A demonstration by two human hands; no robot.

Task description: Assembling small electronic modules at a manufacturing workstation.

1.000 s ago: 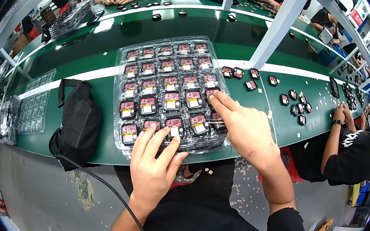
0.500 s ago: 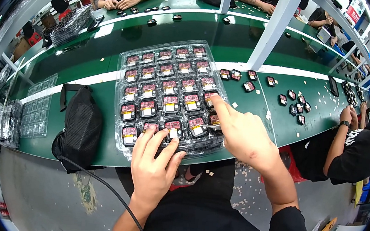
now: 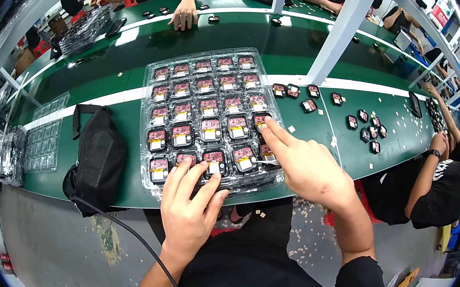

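A clear plastic blister tray (image 3: pixel 153 67) lies before me, its pockets filled with rows of small black rounded-square cases bearing pink-and-white labels, such as this black case (image 3: pixel 209 129). My left hand (image 3: pixel 190 206) rests at the tray's near edge, fingers spread, with fingertips touching cases in the front row. On the tray's right side, my right hand (image 3: pixel 315 170) stretches its index finger onto a case in the right column. From under that hand sticks a thin silvery tool (image 3: pixel 265 162), its tip beside a near-right case. The other right-hand fingers are curled and partly hidden.
Loose black cases (image 3: pixel 365 135) and small pale paper bits lie on the green bench to the right. A black bag (image 3: pixel 101 157) sits left, near stacked clear trays (image 3: pixel 7 155). A white post (image 3: pixel 341 37) rises behind. Co-workers sit opposite and at right.
The tray has shifted very slightly left. My right hand has slid a little right and down, its finger still on the case. Across the belt, a co-worker's hand has reached forward among the cases.
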